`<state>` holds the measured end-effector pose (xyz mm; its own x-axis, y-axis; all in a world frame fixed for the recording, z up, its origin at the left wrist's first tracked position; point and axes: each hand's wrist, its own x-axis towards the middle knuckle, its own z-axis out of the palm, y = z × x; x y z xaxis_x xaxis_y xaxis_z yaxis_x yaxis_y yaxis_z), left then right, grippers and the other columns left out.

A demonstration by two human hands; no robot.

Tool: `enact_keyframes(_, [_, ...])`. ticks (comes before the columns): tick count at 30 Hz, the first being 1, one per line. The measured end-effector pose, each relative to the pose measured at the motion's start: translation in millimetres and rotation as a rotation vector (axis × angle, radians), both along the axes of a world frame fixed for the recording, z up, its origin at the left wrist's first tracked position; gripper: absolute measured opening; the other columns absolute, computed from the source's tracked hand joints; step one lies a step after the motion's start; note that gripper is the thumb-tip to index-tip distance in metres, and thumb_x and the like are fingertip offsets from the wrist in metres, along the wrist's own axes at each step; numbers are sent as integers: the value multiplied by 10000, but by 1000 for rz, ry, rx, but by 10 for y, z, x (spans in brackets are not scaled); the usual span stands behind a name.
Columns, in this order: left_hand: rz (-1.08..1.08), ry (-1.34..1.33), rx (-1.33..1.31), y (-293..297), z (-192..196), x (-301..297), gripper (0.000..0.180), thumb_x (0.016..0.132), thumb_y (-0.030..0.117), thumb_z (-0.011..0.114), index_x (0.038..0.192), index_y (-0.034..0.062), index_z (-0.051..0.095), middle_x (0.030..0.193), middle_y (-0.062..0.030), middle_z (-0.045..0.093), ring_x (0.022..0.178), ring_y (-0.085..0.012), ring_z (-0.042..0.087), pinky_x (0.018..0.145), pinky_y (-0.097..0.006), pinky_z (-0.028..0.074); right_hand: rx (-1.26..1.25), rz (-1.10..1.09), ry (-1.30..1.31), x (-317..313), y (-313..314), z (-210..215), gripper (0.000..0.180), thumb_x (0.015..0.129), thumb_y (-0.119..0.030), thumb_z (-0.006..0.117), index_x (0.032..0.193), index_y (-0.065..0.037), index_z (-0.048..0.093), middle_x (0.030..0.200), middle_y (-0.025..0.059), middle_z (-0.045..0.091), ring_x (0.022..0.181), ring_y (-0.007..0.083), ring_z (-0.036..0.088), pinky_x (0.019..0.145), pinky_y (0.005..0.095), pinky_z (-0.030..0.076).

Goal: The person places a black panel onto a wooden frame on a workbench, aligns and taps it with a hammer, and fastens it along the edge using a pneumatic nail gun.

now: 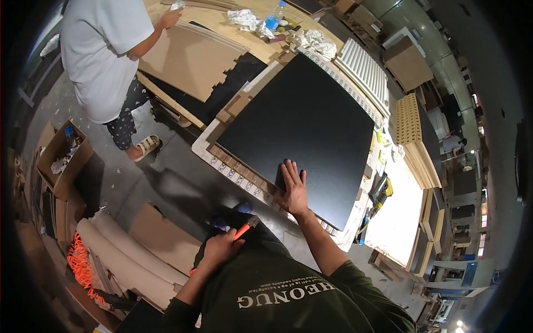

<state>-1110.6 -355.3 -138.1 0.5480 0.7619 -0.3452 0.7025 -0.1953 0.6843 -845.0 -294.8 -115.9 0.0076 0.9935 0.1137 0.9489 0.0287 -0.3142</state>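
Note:
My left hand (pixel 221 248) is closed around an orange-handled hand tool (pixel 242 231) with a short dark metal head, held in front of my body. Its exact kind cannot be made out. My right hand (pixel 293 190) lies on the near edge of a large black panel (pixel 305 122), fingers stretched over the top surface. The panel rests flat on a stack with brown cardboard strips and a white patterned edge (pixel 244 180) showing beneath it.
At the far left a person in a white shirt (pixel 105 61) stands by a table with brown boards (pixel 189 58). A yellow-and-black power tool (pixel 380 194) lies right of the panel. Rolled material (pixel 127 255), an orange coiled hose (pixel 80 266) and an open carton (pixel 66 161) are at left.

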Motion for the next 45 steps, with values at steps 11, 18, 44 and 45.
enact_keyframes(11, [77,13,-68,51,61,-74,306,812,381,569,880,91,501,712,-152,611,682,-362,598,614,-479,463,-30,-4,-27,-157,209,-27,787,634,-156,591,1358,-17,315,1433,207,249,1342,371,205,1036,618,137])
enact_keyframes(18, [70,26,-91,49,12,-73,312,818,386,558,900,88,510,732,-154,620,698,-362,603,626,-474,469,-55,-18,-30,-255,301,36,782,629,-132,573,1358,-16,313,1440,191,243,1347,358,200,1040,609,146])
enact_keyframes(44, [178,24,-64,-146,-23,-128,365,815,406,554,1002,92,542,759,-188,634,728,-388,614,647,-485,481,-71,54,-68,-637,802,-48,827,676,-254,589,1381,-3,239,1458,186,194,1364,345,150,1037,620,128])
enact_keyframes(45, [185,29,-61,-141,-29,-130,365,815,406,554,1002,92,542,759,-188,634,728,-388,614,647,-485,481,-48,89,-62,-658,871,-83,826,680,-258,587,1382,0,236,1458,187,195,1363,344,154,1040,612,134])
